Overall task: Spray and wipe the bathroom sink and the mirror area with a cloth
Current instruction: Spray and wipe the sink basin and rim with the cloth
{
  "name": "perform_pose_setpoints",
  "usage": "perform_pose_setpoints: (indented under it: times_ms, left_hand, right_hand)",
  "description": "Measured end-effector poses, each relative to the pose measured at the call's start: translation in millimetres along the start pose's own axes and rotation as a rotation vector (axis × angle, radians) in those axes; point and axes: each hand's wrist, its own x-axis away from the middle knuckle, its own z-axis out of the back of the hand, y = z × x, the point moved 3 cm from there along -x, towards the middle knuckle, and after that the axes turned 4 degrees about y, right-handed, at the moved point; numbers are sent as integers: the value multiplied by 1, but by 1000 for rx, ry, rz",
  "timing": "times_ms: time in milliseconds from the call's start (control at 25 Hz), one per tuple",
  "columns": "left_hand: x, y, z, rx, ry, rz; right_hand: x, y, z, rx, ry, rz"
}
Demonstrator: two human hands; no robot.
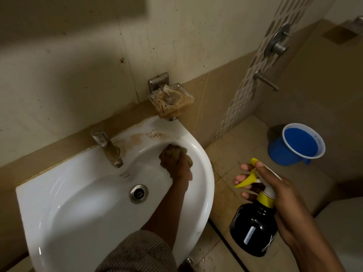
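A white wall-mounted sink (64, 193) fills the lower left, with brown stains on its back ledge. My left hand (176, 165) reaches into the basin's far right side, closed on a brownish cloth (172, 151) pressed against the inner wall. My right hand (275, 187) is to the right of the sink, over the floor, gripping the neck of a black spray bottle (253, 228) with a yellow trigger. No mirror is in view.
A tarnished tap (107, 147) stands at the sink's back, the drain (138, 193) in the basin's middle. A dirty soap dish (170, 101) hangs on the wall above. A blue mug (296, 145) sits on the floor at right, below shower fittings (278, 43).
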Motion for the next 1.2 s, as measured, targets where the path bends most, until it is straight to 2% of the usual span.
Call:
perform_pose_setpoints:
  times_ms: [160, 320, 480, 680, 760, 840, 880, 920, 960, 1000, 1040, 1080, 1120, 1160, 1200]
  left_hand:
    - [25, 18, -8, 109, -253, -122]
    - [53, 25, -8, -271, -449, -342]
    - [85, 16, 29, -449, -649, -382]
    - [131, 7, 105, -689, -903, -564]
    - [144, 8, 143, -683, -951, -718]
    - [150, 8, 183, -682, -885, -879]
    - [149, 6, 200, -722, -886, -874]
    - [143, 2, 215, -763, -899, -777]
    - [135, 0, 232, -736, -849, -673]
    - [124, -5, 258, -655, -820, -650]
    - [116, -15, 280, -687, -815, -607]
    - [107, -8, 294, -841, -723, -679]
    - [106, 3, 302, -907, -763, -644]
    - [100, 18, 297, -894, -789, -539]
    - [91, 35, 288, -756, -706, -371]
  right_hand:
    - [10, -3, -1, -15, -7, 26]
    - [25, -5, 7, -17, -2, 45]
    - [39, -8, 16, -82, 20, 48]
    - [47, -6, 0, -58, 16, 18]
    - [49, -7, -12, -77, 2, 11]
    - [51, -8, -20, -74, -15, 11]
    - [52, -8, -23, -66, -25, 12]
    - [53, -9, -25, -60, -32, 14]
    - [54, -10, -25, -59, -37, 17]
    - [55, -11, -25, -63, -37, 20]
    - [55, -12, -24, -70, -35, 24]
    - [56, -12, -22, -73, -32, 25]
    - [56, -12, -21, -73, -31, 24]
    - [56, -12, -21, -73, -30, 21]
    - [56, -11, -21, -72, -28, 17]
